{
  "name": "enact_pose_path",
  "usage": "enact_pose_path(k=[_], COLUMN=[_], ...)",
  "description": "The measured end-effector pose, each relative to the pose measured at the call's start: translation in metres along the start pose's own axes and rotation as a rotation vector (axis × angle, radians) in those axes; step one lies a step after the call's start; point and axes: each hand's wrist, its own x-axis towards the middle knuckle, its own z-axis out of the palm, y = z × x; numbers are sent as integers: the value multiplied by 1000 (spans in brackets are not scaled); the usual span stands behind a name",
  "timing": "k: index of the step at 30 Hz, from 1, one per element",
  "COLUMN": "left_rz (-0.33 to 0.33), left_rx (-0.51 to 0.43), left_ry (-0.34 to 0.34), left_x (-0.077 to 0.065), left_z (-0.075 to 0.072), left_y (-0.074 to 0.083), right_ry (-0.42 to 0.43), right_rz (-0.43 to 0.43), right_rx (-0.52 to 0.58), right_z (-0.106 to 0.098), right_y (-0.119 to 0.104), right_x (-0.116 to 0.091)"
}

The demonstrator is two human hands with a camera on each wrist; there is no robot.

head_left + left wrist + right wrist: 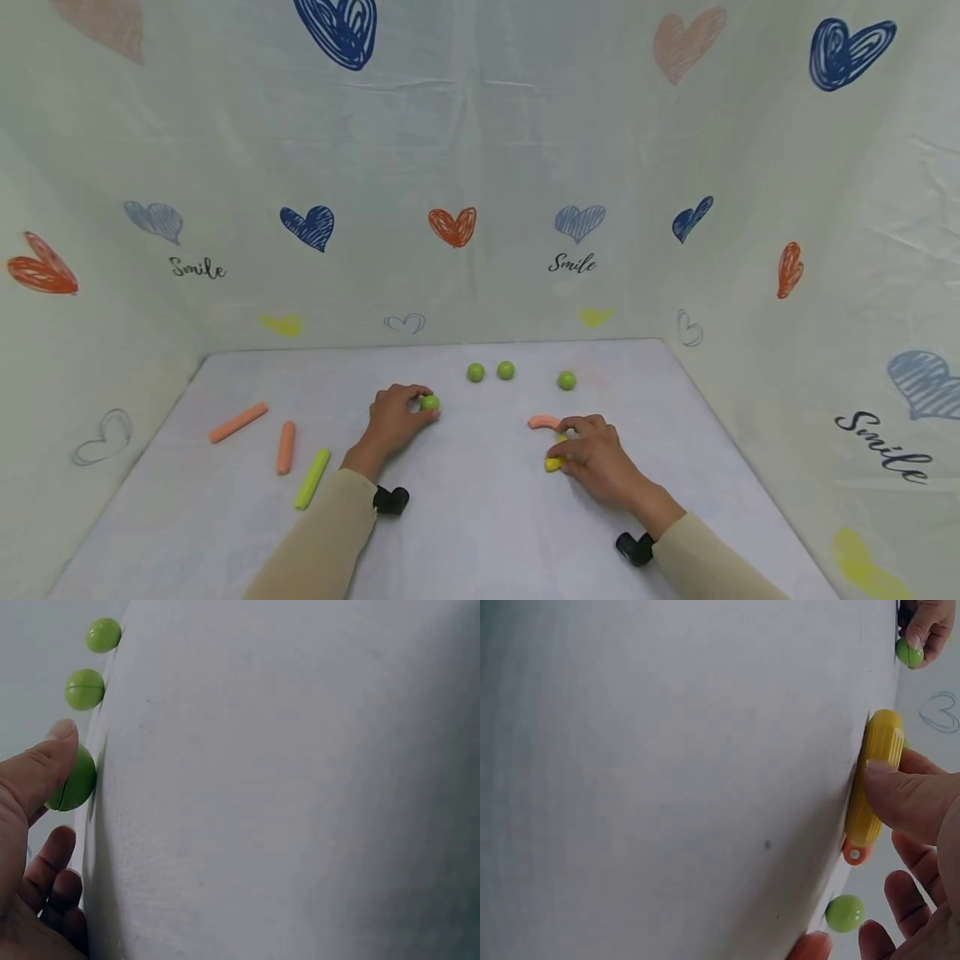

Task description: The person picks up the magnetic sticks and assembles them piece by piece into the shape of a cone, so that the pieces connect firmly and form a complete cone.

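Observation:
In the head view my left hand holds a green ball between thumb and fingers, close over the table. A seam runs round that green ball in the left wrist view, where the thumb lies across it and the other fingers curl below. My right hand pinches a yellow ridged stick near its middle, partly hidden by thumb and fingers. Just beyond this stick in the head view lies a curved orange stick. An orange end with a white dot shows past the yellow stick's lower end.
Three more green balls, a left one, a middle one and a right one, sit toward the table's back. On the left lie two orange sticks and a yellow-green stick. Heart-printed cloth surrounds the white table.

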Motion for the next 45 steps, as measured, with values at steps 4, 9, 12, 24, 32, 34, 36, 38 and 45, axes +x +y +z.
enact_pose_path(k=[4,9,12,24,32,34,36,38,45], left_rz=[8,11,8,-11,-13,-17,-17,-13,4], left_rx=[-19,-17,-19,-22,-40,-46,-51,-54,-52], left_ry=[1,3,2,2,-16,-25,-34,-40,-34], left_x=[-2,-3,-3,-5,-12,-14,-17,-19,-26], left_z=[2,0,0,-1,-3,-4,-4,-3,0], left_y=[-1,-3,-3,-5,-3,-3,-3,-4,-6], right_ry=[25,105,137,165,89,67,47,34,49], right_rz=[134,340,393,467,482,474,458,436,413], right_rx=[74,425,519,478,433,422,417,417,439], right_z=[4,10,14,23,26,27,26,25,24], right_y=[-6,-15,-18,-21,-24,-24,-24,-24,-23], right_x=[0,-3,-5,-2,3,4,4,4,4])
